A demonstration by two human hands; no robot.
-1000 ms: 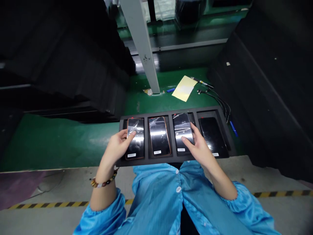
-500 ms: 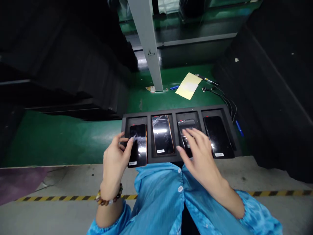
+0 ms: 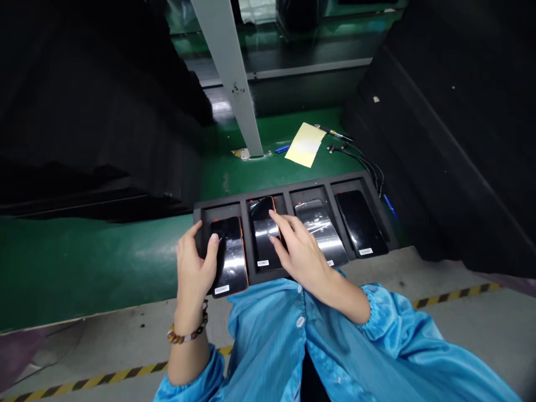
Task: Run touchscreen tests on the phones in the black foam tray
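A black foam tray (image 3: 268,194) holds several black-screened phones in a row of compartments. The leftmost phone (image 3: 229,254) has an orange edge and sits low, its bottom overlapping the tray's near rim. At its upper left is my left hand (image 3: 195,268), thumb and index finger apart by the tray's left wall. My right hand (image 3: 304,251) is over the right side of the second phone (image 3: 263,240), index finger and thumb spread at its edge. Partly behind that hand, the third phone (image 3: 320,223) lies tilted. The rightmost phone (image 3: 360,223) rests in its compartment.
Behind the tray on the green surface (image 3: 238,181) are a yellow paper (image 3: 306,145), a blue pen (image 3: 282,149), a dark pen (image 3: 335,133) and black cables (image 3: 362,159). A grey post (image 3: 237,89) stands there. Dark stacks (image 3: 104,128) flank both sides.
My right hand has moved left from the third phone to the second. The third phone now shows more fully and sits lower. My left hand stays by the leftmost phone. The view has shifted.
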